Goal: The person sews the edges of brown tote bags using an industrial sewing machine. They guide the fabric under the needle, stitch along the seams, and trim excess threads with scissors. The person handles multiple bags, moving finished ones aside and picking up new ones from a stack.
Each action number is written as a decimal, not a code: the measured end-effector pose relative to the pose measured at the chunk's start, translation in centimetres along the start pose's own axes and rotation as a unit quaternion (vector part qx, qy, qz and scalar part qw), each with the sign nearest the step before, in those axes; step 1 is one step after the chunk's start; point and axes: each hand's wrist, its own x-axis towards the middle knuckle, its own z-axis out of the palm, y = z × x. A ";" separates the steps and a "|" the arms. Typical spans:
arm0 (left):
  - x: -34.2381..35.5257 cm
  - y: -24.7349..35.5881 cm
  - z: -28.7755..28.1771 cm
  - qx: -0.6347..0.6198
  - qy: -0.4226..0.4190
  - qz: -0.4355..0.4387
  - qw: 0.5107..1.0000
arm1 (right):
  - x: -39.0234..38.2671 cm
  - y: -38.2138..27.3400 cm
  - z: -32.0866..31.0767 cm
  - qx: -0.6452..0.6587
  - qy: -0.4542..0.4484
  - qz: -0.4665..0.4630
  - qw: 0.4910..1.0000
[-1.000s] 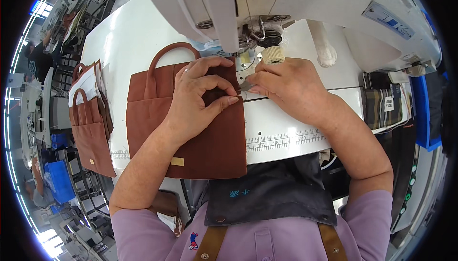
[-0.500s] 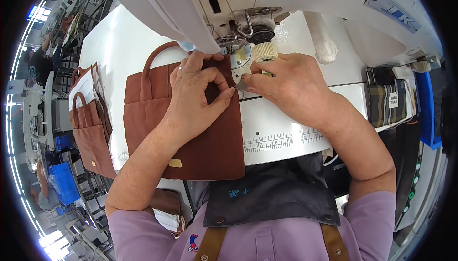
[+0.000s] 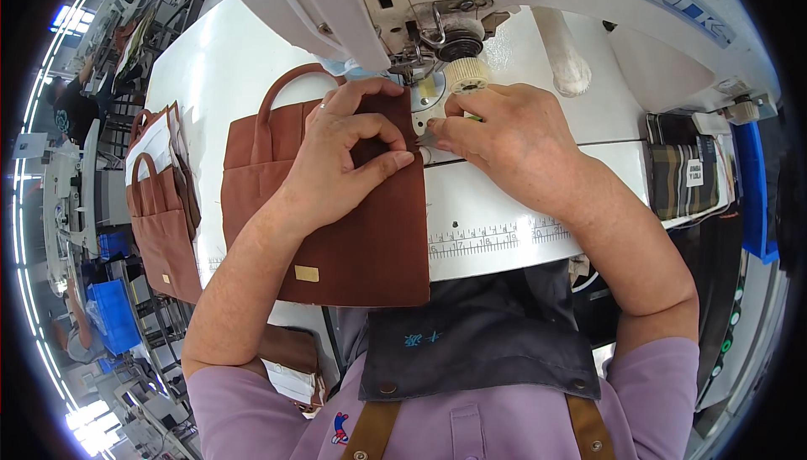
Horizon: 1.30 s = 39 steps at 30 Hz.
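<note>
A brown bag panel (image 3: pixel 361 233) with a looped handle (image 3: pixel 273 94) and a small gold label (image 3: pixel 307 273) lies flat on the white sewing table, its right edge beside the needle plate (image 3: pixel 433 115). My left hand (image 3: pixel 340 141) rests over its upper right part, thumb and forefinger pinched together at that edge. My right hand (image 3: pixel 508 136) is closed around what look like small thread snips (image 3: pixel 423 142). Their metal tip points at the panel's edge near my left thumb, and a bit of green shows between my fingers. The rest of the tool is hidden.
The sewing machine head (image 3: pixel 336 15) hangs just above my hands, with a cream knob (image 3: pixel 466 75) close to my right fingers. More brown bag pieces (image 3: pixel 164 225) lie at the left. Folded plaid cloth (image 3: pixel 685 178) sits at the right. A ruler strip (image 3: pixel 496 240) runs along the front.
The panel's lower edge sits slightly higher in view, and the machine head appears a little to the right. My left hand has tilted slightly; the tool tip stays at the panel's edge.
</note>
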 end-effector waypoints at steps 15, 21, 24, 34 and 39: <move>-0.1 0.3 0.5 0.041 0.019 -0.017 0.999 | 0.0 0.2 0.3 0.017 0.012 0.017 1.000; 0.8 0.6 0.9 0.069 0.010 -0.023 0.997 | 0.0 0.2 0.5 0.006 0.021 0.026 0.999; 1.0 0.6 0.7 0.085 0.007 -0.027 0.996 | 0.1 0.1 0.4 0.002 0.017 0.028 0.999; 0.0 0.5 0.7 0.071 0.014 -0.026 0.997 | 0.0 0.4 0.1 0.093 0.030 0.039 0.994; -0.2 0.7 1.0 0.083 0.028 -0.027 0.996 | 0.1 0.0 -0.1 0.053 -0.029 0.016 0.998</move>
